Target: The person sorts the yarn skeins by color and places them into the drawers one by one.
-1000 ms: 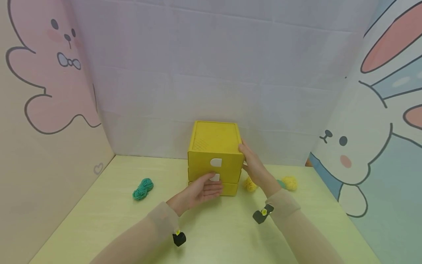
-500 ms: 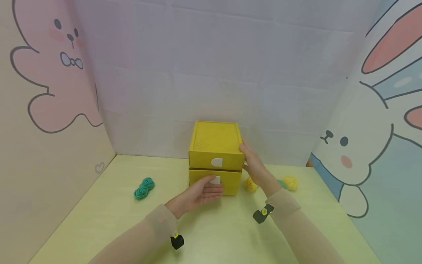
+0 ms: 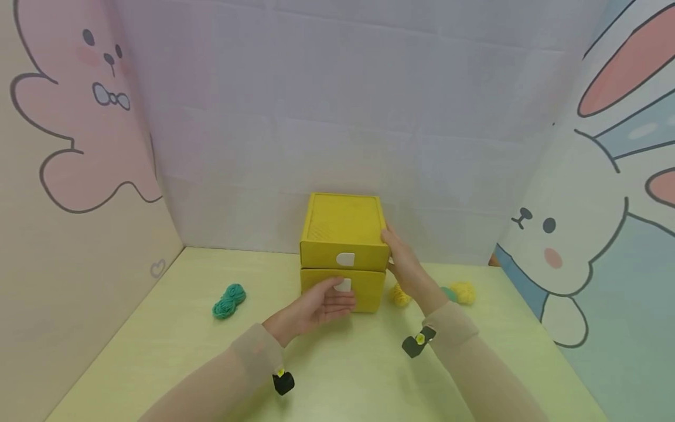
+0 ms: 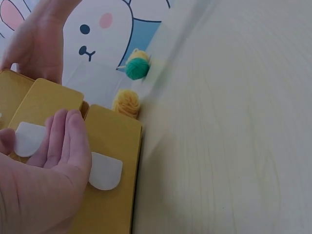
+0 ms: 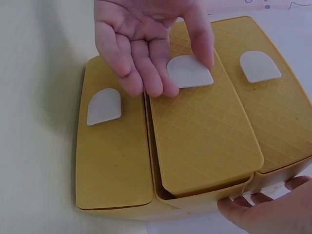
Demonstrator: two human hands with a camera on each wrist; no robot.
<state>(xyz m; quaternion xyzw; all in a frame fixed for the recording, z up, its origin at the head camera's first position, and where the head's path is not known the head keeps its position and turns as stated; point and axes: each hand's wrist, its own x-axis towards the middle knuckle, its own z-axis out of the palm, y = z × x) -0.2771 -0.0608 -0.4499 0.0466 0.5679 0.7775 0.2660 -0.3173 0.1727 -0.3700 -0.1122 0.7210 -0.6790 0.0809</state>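
Note:
A small yellow drawer cabinet (image 3: 345, 220) with stacked drawers and white half-round handles stands in the middle of the table. Its middle drawer (image 5: 207, 141) juts a little out of the case. My left hand (image 3: 311, 308) holds that drawer's white handle (image 5: 190, 72) between thumb and fingers, as the right wrist view shows. Against the cabinet's right side rests my right hand (image 3: 411, 269), its thumb by the top edge. The bottom drawer (image 5: 114, 161) and top drawer (image 5: 263, 102) are pushed in; the head view hides the bottom one.
Teal yarn (image 3: 229, 301) lies on the table to the left. On the right are a yellow yarn ball (image 4: 126, 103) and, behind it, green yarn (image 4: 137, 68) beside more yellow yarn (image 3: 463, 292). A white cloth wall (image 3: 337, 117) stands behind the cabinet.
The middle drawer has slid slightly out towards me with my left hand on its handle, covering the bottom drawer in the head view. My right hand has stayed on the cabinet's side.

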